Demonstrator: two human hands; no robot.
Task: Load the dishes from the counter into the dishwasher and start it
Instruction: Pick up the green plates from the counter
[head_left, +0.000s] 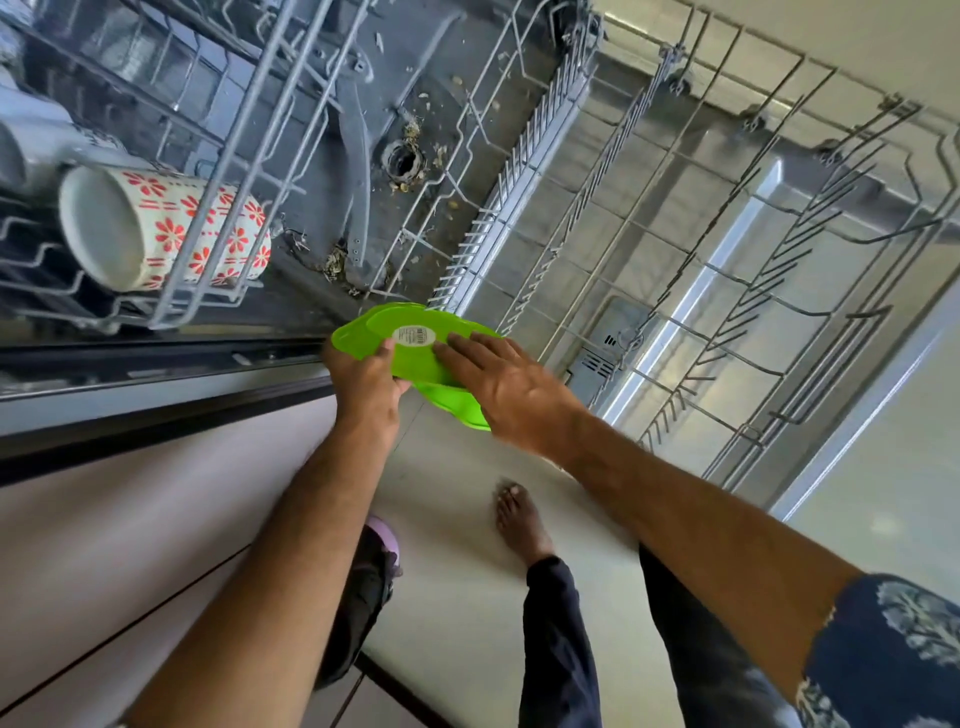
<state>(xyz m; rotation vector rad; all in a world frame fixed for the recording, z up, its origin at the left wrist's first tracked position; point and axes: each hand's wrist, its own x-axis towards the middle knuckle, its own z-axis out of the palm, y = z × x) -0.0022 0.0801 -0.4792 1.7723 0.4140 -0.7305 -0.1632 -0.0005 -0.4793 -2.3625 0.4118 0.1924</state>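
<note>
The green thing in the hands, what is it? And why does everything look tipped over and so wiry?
The camera sits on a person's head, looking down, so the room looks tilted. The left hand and the right hand hold a green plastic plate upside down; a round sticker shows on its bottom. The wires are dishwasher racks. The lower rack, pulled out over the open door, has no dishes in it that I can see. The upper rack holds a flowered mug lying on its side.
</note>
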